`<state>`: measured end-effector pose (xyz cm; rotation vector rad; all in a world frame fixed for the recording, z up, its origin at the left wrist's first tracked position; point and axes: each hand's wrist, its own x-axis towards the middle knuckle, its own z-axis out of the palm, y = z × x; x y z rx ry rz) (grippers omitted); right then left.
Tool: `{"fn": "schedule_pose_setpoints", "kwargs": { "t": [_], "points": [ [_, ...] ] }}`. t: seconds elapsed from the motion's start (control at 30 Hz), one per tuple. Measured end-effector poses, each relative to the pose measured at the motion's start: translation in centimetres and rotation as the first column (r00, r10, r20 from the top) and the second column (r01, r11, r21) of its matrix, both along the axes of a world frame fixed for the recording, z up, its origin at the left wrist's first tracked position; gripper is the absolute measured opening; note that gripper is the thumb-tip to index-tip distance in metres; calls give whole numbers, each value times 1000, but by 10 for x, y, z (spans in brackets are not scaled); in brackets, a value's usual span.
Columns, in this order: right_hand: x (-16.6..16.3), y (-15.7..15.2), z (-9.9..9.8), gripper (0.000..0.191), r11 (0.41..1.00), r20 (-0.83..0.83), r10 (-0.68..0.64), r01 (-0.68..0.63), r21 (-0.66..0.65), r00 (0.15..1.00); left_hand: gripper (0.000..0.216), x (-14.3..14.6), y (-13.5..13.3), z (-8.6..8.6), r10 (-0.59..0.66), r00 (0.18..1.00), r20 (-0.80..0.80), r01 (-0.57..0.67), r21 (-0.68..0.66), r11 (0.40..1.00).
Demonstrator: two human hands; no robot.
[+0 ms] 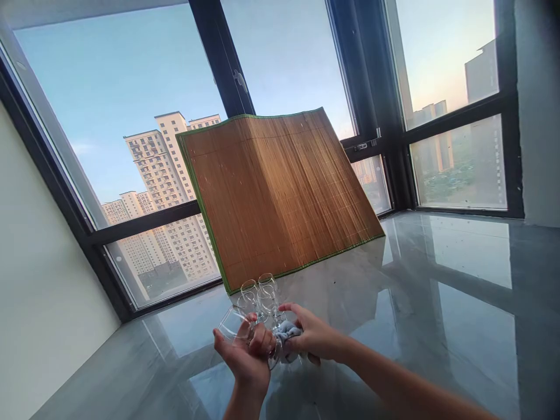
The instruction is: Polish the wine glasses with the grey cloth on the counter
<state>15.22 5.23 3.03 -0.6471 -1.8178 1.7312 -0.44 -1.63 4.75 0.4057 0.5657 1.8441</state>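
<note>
My left hand (248,350) is closed around a clear stemmed glass (233,324), which lies tilted with its bowl to the left and its foot to the right. In my right hand (311,333) is a bunched grey-blue cloth (287,330), pressed near the foot of that glass. My right fingers are wrapped round the cloth and partly hidden by it. Just beyond my hands, several more clear glasses (266,287) stand upright close together on the glossy grey surface (341,291). Their lower parts are partly covered by my hands.
A brown bamboo mat (280,198) with green edging stands propped against the window behind the glasses. Dark window frames (380,105) rise around the surface, with tall buildings (168,157) outside. A white wall (39,262) borders the left side.
</note>
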Motion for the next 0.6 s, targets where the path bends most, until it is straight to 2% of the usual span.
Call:
{"fn": "schedule_pose_setpoints", "kwargs": {
  "t": [0.17, 0.33, 0.43, 0.6],
  "points": [
    [4, 1, 3, 76, 992, -108, 55, -66, -107, 993, 68, -3, -1, 7, 31, 1000, 4, -31, 5, 1000],
    [0, -8, 8, 76, 984, -161, 7, -35, -174, 987, 66, -8, -2, 12, 71, 997, 32, -70, -42, 997],
    [-3, -9, 7, 72, 987, -203, -86, 56, -148, 975, 66, -10, -3, 13, 71, 995, 74, -66, -64, 996],
    [-9, -5, 3, 65, 977, -233, -210, 215, -5, 949, 64, -9, -1, 8, 25, 981, 190, -9, -86, 996]
  ]
}}
